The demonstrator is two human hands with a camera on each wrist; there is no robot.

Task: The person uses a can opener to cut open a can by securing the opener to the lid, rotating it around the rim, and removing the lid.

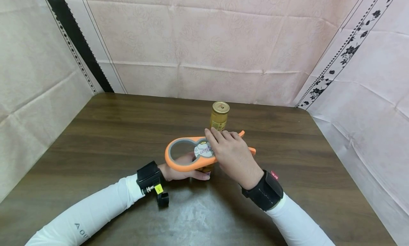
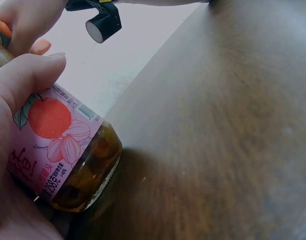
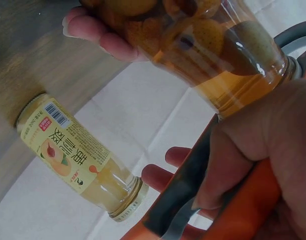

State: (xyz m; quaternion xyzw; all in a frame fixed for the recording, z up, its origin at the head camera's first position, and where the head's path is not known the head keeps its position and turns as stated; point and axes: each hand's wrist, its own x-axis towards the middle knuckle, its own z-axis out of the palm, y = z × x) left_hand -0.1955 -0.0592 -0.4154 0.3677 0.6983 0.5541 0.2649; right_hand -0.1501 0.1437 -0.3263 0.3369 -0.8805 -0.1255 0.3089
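Pink-labelled jar (image 2: pixel 60 142) inside left grip (image 1: pixel 176 174)

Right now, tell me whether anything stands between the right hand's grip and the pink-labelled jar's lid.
Yes: the orange opener, held in the right hand's grip, its loop around the lid. The left hand's grip is on the pink-labelled jar. The yellow-labelled jar stands farther back, not between them.
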